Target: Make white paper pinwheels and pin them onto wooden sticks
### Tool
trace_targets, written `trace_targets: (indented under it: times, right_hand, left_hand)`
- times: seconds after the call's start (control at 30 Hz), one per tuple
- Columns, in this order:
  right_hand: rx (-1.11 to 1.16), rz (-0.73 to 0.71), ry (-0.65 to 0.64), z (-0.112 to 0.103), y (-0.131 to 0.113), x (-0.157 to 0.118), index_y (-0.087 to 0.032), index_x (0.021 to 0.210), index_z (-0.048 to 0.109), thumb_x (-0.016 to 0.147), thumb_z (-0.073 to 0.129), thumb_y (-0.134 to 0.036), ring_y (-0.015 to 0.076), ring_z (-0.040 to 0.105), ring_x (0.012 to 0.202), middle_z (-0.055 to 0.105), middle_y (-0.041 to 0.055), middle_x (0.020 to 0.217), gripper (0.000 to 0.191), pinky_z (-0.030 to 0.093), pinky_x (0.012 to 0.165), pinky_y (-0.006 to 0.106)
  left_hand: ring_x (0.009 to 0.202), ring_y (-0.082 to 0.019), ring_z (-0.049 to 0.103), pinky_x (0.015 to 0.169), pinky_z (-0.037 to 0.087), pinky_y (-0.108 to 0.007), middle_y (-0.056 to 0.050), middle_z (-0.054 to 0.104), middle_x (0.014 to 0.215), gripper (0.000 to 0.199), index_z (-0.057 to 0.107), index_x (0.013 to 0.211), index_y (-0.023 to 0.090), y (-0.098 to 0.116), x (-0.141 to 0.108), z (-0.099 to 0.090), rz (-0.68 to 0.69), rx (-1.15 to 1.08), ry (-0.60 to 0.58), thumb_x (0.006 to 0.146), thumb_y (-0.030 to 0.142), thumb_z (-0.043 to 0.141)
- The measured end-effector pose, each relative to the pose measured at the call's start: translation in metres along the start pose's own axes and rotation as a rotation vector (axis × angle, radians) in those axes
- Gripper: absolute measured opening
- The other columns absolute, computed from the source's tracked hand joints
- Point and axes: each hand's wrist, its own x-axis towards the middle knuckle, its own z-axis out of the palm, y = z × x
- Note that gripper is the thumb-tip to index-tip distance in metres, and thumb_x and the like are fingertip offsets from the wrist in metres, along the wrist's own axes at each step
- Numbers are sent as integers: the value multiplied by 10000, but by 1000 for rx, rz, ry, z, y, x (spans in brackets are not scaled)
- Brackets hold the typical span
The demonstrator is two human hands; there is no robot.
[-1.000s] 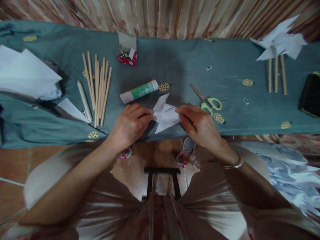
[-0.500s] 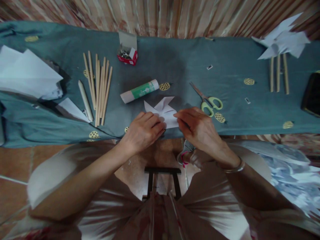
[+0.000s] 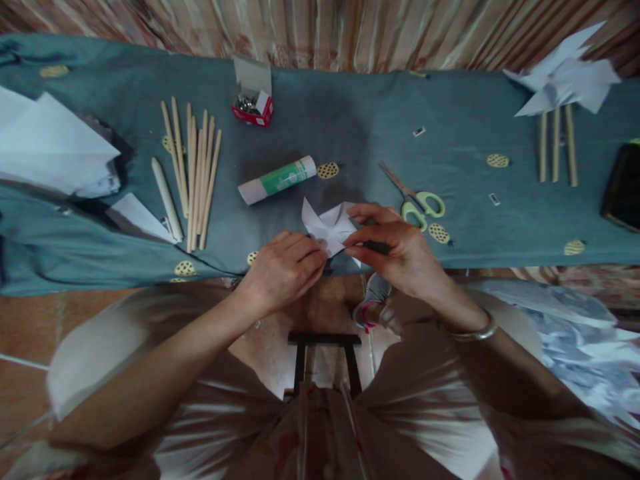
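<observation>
A small white paper pinwheel (image 3: 331, 230) with pointed blades is held between my hands over the table's front edge. My left hand (image 3: 286, 270) pinches its lower left side. At its right side, my right hand (image 3: 395, 248) grips the paper between thumb and fingers, with the fingers somewhat spread. A green and white glue stick (image 3: 278, 180) lies just beyond the pinwheel. Scissors with light green handles (image 3: 416, 200) rest to the right, close to my right hand.
Several wooden sticks (image 3: 196, 180) and a stack of white paper (image 3: 53, 147) lie on the left. An open red box (image 3: 253, 110) of metal pieces stands at the back. Finished-looking pinwheels (image 3: 565, 83) on sticks lie far right, near a dark object (image 3: 623, 190).
The pinwheel has turned and tilted between my hands. My right hand's fingers have spread and shifted their hold along the paper. My left hand has barely moved.
</observation>
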Motion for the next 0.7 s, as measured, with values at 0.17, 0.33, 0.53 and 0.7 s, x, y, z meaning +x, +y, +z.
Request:
trace_targets:
  times: [0.17, 0.33, 0.53, 0.7]
  right_hand:
    - [-11, 13, 39, 9, -1, 2, -233, 832, 746, 853, 650, -215, 259, 596, 1151, 649, 61, 1251, 100, 464, 1009, 482]
    - [-134, -46, 85, 15, -4, 2, -227, 820, 724, 872, 610, -188, 249, 598, 1095, 658, 64, 1221, 132, 485, 976, 473]
    - [-224, -76, 126, 21, -8, 2, -216, 793, 696, 883, 592, -175, 252, 600, 1082, 674, 81, 1182, 144, 491, 957, 447]
    - [-282, -94, 148, 22, -9, 1, -208, 787, 681, 881, 601, -185, 265, 611, 1066, 683, 93, 1181, 126, 495, 951, 459]
  left_hand:
    - [762, -173, 637, 681, 496, -301, -63, 716, 865, 113, 659, 934, 128, 3, -1, 0, -10, -37, 23, 937, 177, 557]
    - [829, -176, 658, 745, 530, -311, -72, 725, 927, 212, 615, 1146, 127, 8, -2, 1, -33, -76, 15, 957, 175, 531]
    - [876, -186, 649, 773, 546, -320, -88, 721, 955, 165, 660, 1068, 126, 7, -3, 4, 5, -118, 12, 949, 148, 548]
    - [861, -176, 646, 774, 562, -307, -85, 719, 953, 175, 686, 1029, 121, 6, -2, 6, -39, -151, -3, 956, 141, 529]
